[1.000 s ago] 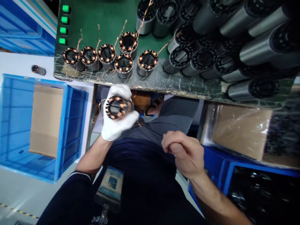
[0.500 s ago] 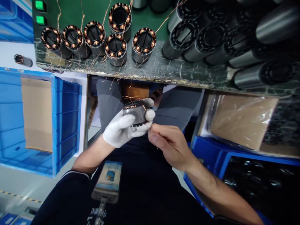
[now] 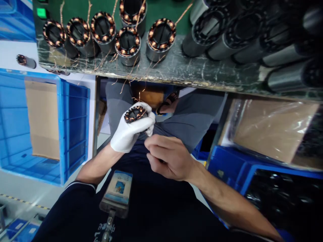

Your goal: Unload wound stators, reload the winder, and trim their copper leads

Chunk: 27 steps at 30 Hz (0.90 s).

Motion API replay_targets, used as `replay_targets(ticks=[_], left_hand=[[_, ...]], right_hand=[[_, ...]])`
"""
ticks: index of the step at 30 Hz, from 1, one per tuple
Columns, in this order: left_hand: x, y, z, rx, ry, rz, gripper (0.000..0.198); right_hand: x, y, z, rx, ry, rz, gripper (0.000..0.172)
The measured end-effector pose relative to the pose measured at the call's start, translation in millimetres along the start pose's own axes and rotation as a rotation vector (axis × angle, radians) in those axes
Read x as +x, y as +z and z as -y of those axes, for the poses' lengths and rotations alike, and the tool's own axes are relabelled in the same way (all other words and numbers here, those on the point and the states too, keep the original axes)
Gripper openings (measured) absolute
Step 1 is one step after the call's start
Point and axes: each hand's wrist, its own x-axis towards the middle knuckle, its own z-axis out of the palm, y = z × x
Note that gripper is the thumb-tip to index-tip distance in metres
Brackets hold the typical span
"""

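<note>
A copper-wound motor stator (image 3: pixel 134 114) is gripped in my left hand (image 3: pixel 133 129), which wears a white glove. Its copper ring faces up, and loose wire ends stick out at the top. My bare right hand (image 3: pixel 171 157) is closed just right of and below the glove; whatever its fingers may pinch is too small to make out. Above, on the green bench (image 3: pixel 161 74), stand several wound stators (image 3: pixel 160 38) with thin copper wires trailing from them.
Dark metal cylinders (image 3: pixel 210 28) crowd the bench's right side. A blue crate (image 3: pixel 74 117) with cardboard is at the left, and a small wound part (image 3: pixel 26 61) lies above it. Plastic-wrapped cardboard (image 3: pixel 272 126) and a blue bin (image 3: pixel 228 164) are at the right.
My left hand has turned the stator so its copper ring faces the camera more. My right hand has shifted left. The view has moved slightly.
</note>
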Motion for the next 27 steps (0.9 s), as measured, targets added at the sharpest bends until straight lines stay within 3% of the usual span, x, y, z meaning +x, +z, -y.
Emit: replay_targets(ticks=[2, 4, 6, 8, 9, 12, 14, 17, 20, 24, 27], left_hand=[[5.7, -2.9, -1.0, 0.139, 0.094, -0.031, 0.042], [9.3, -6.5, -5.2, 0.421, 0.309, -0.065, 0.029], [7.8, -7.8, -11.0, 0.717, 0.543, -0.055, 0.026], [1.5, -5.8, -15.8, 0.9, 0.639, 0.013, 0.042], [-2.6, -4.1, -17.2, 0.947, 0.634, 0.049, 0.053], [-14.4, 0.3, -16.3, 1.011, 0.58, 0.107, 0.082], [-20.0, 1.8, -11.9, 1.025, 0.537, 0.117, 0.09], [-24.4, 3.8, -2.1, 1.032, 0.505, 0.02, 0.083], [-25.5, 7.8, 6.5, 1.017, 0.578, -0.11, 0.064], [-26.1, 10.0, 6.1, 0.959, 0.685, -0.042, 0.042], [-26.0, 5.9, -4.6, 0.93, 0.63, 0.013, 0.041]], right_hand=[[-19.5, -6.5, -6.1, -0.015, 0.033, 0.079, 0.027], [-33.0, -21.0, -8.1, 0.069, 0.163, 0.094, 0.032], [-34.6, -35.9, -6.0, 0.13, 0.309, -0.001, 0.031], [-23.5, -44.4, -2.2, 0.175, 0.436, -0.135, 0.016], [-14.4, -45.5, -0.9, 0.21, 0.487, -0.184, 0.009], [16.3, -40.0, -1.1, 0.321, 0.578, -0.224, 0.031], [30.3, -32.8, -2.9, 0.344, 0.578, -0.246, 0.019], [34.8, -22.8, -4.2, 0.301, 0.557, -0.351, 0.015], [27.8, -19.0, -5.2, 0.292, 0.538, -0.402, 0.013], [19.8, -30.9, -8.5, 0.275, 0.539, -0.371, 0.013], [17.7, -50.6, -3.8, 0.093, 0.418, -0.474, 0.009]])
